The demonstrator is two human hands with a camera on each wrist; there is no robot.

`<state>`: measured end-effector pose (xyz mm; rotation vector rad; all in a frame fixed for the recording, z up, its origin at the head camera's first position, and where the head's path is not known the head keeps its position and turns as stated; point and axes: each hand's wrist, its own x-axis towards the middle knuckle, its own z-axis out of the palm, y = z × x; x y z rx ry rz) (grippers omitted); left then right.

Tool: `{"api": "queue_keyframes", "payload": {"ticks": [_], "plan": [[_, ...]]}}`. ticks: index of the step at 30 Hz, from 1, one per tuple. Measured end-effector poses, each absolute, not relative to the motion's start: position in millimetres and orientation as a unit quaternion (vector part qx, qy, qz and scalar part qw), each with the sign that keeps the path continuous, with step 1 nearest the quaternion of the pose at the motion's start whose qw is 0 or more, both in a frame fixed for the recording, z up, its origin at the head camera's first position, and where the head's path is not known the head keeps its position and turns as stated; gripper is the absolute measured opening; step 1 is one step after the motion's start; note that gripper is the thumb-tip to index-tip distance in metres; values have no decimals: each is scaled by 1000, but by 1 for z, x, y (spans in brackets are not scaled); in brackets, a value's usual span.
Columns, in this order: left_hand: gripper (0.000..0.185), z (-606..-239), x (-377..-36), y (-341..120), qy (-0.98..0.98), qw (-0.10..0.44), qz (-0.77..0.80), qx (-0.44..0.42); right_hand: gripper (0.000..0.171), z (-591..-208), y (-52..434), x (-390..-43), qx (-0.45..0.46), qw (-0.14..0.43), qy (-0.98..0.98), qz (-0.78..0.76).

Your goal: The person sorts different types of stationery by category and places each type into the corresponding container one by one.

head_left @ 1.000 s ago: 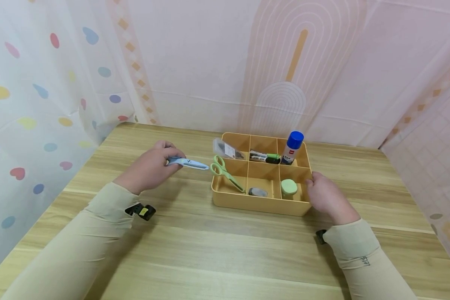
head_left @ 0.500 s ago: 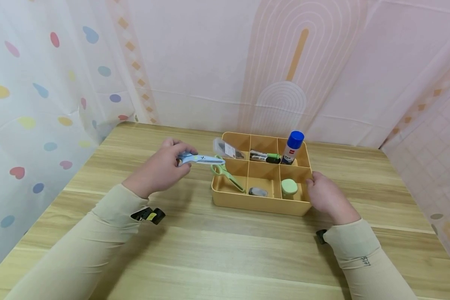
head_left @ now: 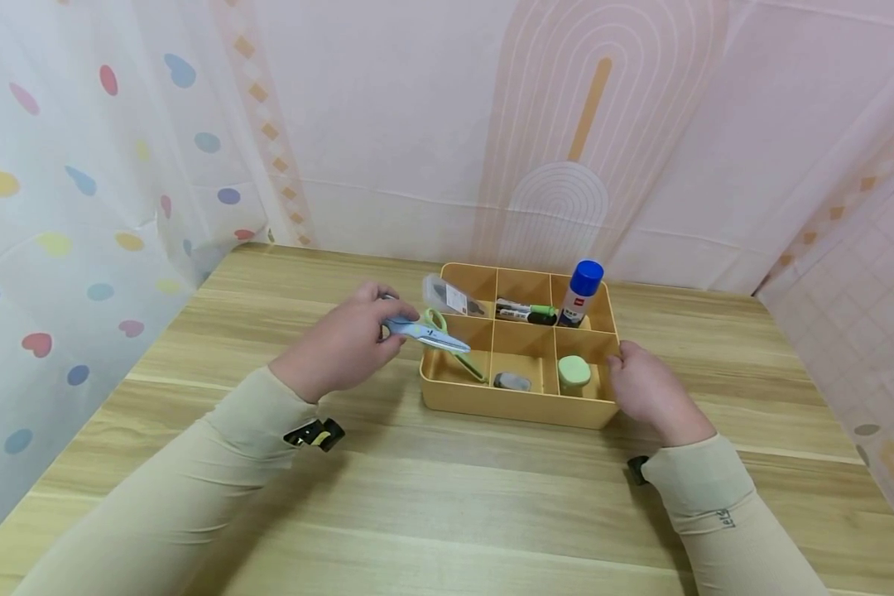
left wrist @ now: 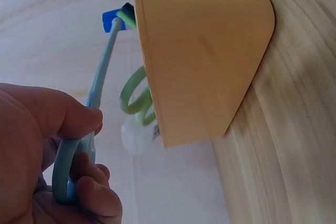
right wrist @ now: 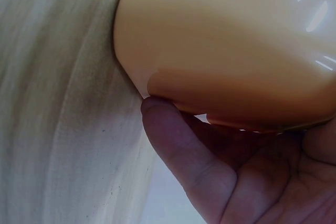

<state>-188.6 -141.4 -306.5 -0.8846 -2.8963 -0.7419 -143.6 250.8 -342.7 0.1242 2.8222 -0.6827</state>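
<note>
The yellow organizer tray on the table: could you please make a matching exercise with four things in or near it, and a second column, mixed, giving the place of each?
Things:
1. blue scissors
2. glue stick
3. green scissors
4. green round container

Places:
A. front left compartment of the tray
B. held in the left hand
C. back right compartment
D. front right compartment, beside the right hand

Pairs: 1-B, 2-C, 3-A, 4-D
</note>
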Motion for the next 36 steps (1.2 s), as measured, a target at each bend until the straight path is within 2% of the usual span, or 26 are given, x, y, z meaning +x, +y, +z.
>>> {"api": "queue_keyframes", "payload": {"ticks": [14, 31, 36], "plan": [[21, -313, -184, -126, -927, 30, -178, -328, 50, -344, 250, -144, 45, 117, 963, -237], [22, -318, -182, -112, -928, 25, -131, -349, 51, -345, 251, -145, 38, 114, 963, -241], [20, -321, -182, -110, -922, 42, -125, -364, 51, -345, 251, -144, 39, 114, 963, -242]]}}
